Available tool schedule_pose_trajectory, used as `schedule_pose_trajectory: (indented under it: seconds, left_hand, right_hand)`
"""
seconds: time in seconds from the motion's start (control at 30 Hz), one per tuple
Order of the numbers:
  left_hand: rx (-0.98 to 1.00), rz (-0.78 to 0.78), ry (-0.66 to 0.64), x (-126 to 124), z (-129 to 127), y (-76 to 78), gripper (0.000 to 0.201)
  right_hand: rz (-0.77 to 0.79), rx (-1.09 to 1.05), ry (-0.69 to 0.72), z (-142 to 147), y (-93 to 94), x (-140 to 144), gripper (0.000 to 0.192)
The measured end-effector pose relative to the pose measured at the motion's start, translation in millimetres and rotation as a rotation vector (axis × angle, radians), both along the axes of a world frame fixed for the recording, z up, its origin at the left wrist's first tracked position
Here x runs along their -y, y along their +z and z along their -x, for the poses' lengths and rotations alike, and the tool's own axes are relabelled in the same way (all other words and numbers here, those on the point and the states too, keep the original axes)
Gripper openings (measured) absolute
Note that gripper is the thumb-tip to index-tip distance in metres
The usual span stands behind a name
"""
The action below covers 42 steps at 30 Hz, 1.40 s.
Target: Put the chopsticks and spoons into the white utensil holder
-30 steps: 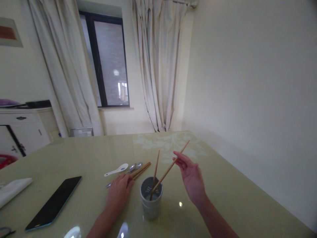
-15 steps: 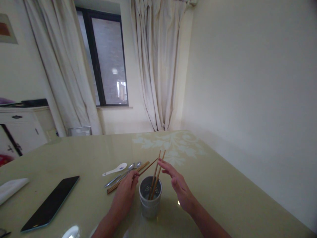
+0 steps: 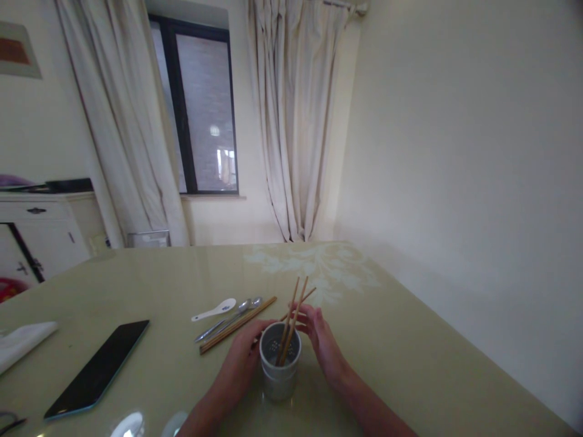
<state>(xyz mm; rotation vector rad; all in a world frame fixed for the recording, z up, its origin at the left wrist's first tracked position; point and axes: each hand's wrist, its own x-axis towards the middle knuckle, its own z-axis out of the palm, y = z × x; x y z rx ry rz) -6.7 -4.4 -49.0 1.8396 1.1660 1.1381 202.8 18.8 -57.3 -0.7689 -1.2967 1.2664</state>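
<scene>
a pale green, glossy table (image 3: 387, 364) carries everything, with a whitish leaf pattern by its far right corner. both forearms come in from its near side, angled toward each other. the person's left hand (image 3: 243, 355) lies low, back upward, just beside the cup's left wall; its fingertips pass behind the rim, so whether they are clamped on anything cannot be told. the right hand (image 3: 324, 346) is raised by the cup's right side, wrist slanting inward, fingers bent and slightly apart, their tips at the chopsticks; a firm pinch cannot be made out.

toward the table's left edge lies a flat black rectangular device (image 3: 100, 367), with a white oblong object (image 3: 27, 341) beyond it. the grey cylindrical cup (image 3: 280, 382) stands upright, well in from the right edge. two thin brown wooden chopsticks (image 3: 292, 303) lean inside it; a third brown chopstick (image 3: 310, 293) slants behind them, its lower end hidden. left of the cup lie a bundle of brown chopsticks (image 3: 238, 323), shiny metal spoons (image 3: 245, 306) and a white spoon (image 3: 219, 309).
</scene>
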Motion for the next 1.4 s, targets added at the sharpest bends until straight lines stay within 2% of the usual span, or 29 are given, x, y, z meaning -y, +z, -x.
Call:
schedule_pose_trajectory:
  seconds: [0.07,0.17,0.27,0.33,0.43,0.57,0.83,0.97,1.13,1.23,1.33,1.4]
  left_hand:
    - [-0.036,-0.024,0.055,-3.3,3.0,-0.8,0.035]
    - [-0.169,-0.092,0.278,-12.3,16.9,-5.2,0.038]
    - [-0.46,-0.132,0.455,-18.0,35.3,-7.5,0.034]
    - [-0.642,-0.109,0.503,-17.9,44.1,-6.5,0.031]
    - [-0.771,-0.059,0.504,-15.4,49.0,-3.2,0.026]
    - [-0.766,0.004,0.505,-15.6,49.9,-2.2,0.021]
    - [-0.763,0.018,0.471,-19.0,54.2,-10.1,0.02]
    - [-0.776,0.009,0.474,-18.4,53.6,-9.6,0.02]
    - [-0.77,0.017,0.479,-17.7,51.7,-6.9,0.023]
    - [-0.773,0.017,0.474,-16.9,51.5,-7.4,0.025]
    - [-0.78,0.002,0.474,-17.3,50.8,-10.6,0.025]
    - [-0.747,-0.03,0.481,-18.3,47.9,-12.6,0.023]
  right_hand:
    - [-0.044,-0.02,-0.038,-4.3,5.3,0.1,0.07]
    - [-0.162,-0.076,-0.227,-21.4,19.8,-2.9,0.058]
    - [-0.269,-0.18,-0.44,-45.3,39.2,-6.9,0.05]
    - [-0.298,-0.263,-0.488,-57.6,51.3,-7.0,0.053]
    - [-0.294,-0.345,-0.444,-62.4,62.7,-2.0,0.057]
    - [-0.293,-0.355,-0.342,-49.1,64.8,8.4,0.061]
    - [-0.38,-0.162,-0.169,-30.6,49.3,15.1,0.069]
    - [-0.402,0.04,-0.074,-26.7,47.7,23.7,0.067]
    - [-0.533,0.339,-0.073,-26.6,43.4,31.2,0.066]
    - [-0.583,0.43,-0.057,-25.5,36.7,31.5,0.069]
    - [-0.566,0.343,-0.1,-20.6,30.2,30.0,0.072]
    - [-0.514,0.196,-0.201,-16.1,26.0,26.9,0.067]
